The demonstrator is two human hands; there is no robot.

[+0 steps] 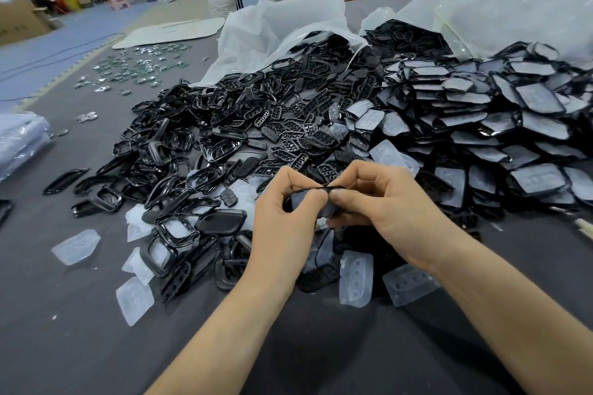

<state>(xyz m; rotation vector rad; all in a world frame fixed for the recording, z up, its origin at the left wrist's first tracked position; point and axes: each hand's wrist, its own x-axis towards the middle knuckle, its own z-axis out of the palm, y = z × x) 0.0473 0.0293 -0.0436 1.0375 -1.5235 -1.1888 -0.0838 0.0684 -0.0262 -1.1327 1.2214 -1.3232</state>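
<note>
Here, your left grip (282,212) and right grip (378,202) both pinch the black shell (303,199). It looks light and probably bendy, so hold its rim.

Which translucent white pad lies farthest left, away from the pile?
The translucent white silicone pad alone on the grey table; the other pads sit further right, beside the black plastic parts.

The fingers of the left hand (282,212) and the right hand (382,202) cover most of the black piece (303,199), so its shape cannot be told. Both forearms hide part of the heap (321,266) beneath them. The shiny bits (141,69) far off on the worktop (80,314) are too small to tell. The clear bag (513,0) runs off the right edge, and the bluish sheets (19,138) off the left
</note>
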